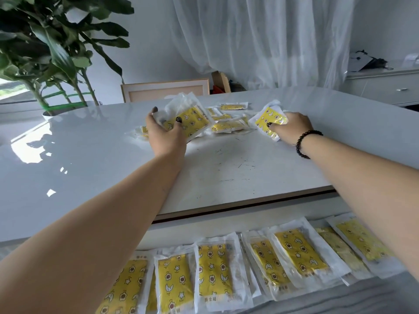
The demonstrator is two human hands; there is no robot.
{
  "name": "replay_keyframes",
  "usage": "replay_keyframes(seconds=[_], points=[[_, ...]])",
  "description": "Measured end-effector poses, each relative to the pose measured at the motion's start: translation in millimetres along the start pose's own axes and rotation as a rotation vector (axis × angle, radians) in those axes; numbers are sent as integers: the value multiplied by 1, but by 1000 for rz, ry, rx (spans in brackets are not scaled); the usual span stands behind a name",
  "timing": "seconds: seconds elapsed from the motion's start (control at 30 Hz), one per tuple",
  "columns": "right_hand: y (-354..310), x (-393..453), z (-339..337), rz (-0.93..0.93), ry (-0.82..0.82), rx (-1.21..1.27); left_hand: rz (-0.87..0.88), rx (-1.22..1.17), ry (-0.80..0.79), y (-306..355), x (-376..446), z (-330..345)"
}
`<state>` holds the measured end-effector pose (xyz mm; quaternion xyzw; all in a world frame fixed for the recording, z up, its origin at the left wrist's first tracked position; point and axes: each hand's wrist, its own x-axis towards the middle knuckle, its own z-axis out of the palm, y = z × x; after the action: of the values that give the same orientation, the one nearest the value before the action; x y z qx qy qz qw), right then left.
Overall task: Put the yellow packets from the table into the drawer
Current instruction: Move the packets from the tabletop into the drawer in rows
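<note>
Several yellow packets in clear wrappers (227, 126) lie in a loose heap at the far middle of the white table (238, 168). My left hand (164, 134) grips a yellow packet (190, 123) lifted at the heap's left side, thumb on top. My right hand (289, 126) holds another yellow packet (267, 121) at the heap's right side, thumb pressed on it. Below the table's near edge, the open drawer (204, 225) holds a row of several yellow packets (214, 268) lying side by side.
A large potted plant (56, 53) stands at the table's far left. A wooden chair back (165, 89) sits behind the table. White curtains hang at the back. A white cabinet (385, 87) with dark items on top is at the far right.
</note>
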<state>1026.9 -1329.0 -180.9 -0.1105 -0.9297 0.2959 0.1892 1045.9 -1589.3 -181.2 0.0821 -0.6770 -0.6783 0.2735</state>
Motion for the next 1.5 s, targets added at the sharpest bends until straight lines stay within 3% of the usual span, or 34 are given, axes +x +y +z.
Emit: replay_keyframes(seconds=[0.13, 0.43, 0.53, 0.63, 0.7, 0.77, 1.0, 1.1, 1.2, 1.27, 1.33, 1.43, 1.5], points=[[-7, -7, 1, -60, -177, -25, 33, 10, -24, 3, -5, 0], [-9, -36, -13, -137, -136, -29, 31, 12, -29, 0, -3, 0], [-10, -46, -27, -145, -203, 28, 31, 11, -31, -1, -3, 0], [-13, -39, -48, -110, -138, 385, 33, 9, -38, -1, -1, 1], [-16, -28, -60, -6, -7, 700, 33, 5, -43, -2, 1, 1], [-18, -20, -64, 122, -6, 863, 39, -1, -47, -1, 1, 2], [-29, -34, -35, 354, -507, 481, 58, 20, -89, 0, -4, 1], [-37, -37, -34, 362, -573, 357, 53, 16, -103, 1, -4, 0], [-43, -35, -38, 321, -522, 239, 52, 17, -116, 2, -4, 0], [-42, -32, -38, 245, -383, 236, 45, 13, -125, 2, -5, 0], [-40, -31, -34, 203, -242, 448, 44, 13, -133, 3, -6, 0], [-37, -28, -31, 292, -146, 944, 51, 20, -146, 4, -7, -1], [-32, -23, -29, 342, -54, 1028, 58, 23, -149, 4, -7, -1]])
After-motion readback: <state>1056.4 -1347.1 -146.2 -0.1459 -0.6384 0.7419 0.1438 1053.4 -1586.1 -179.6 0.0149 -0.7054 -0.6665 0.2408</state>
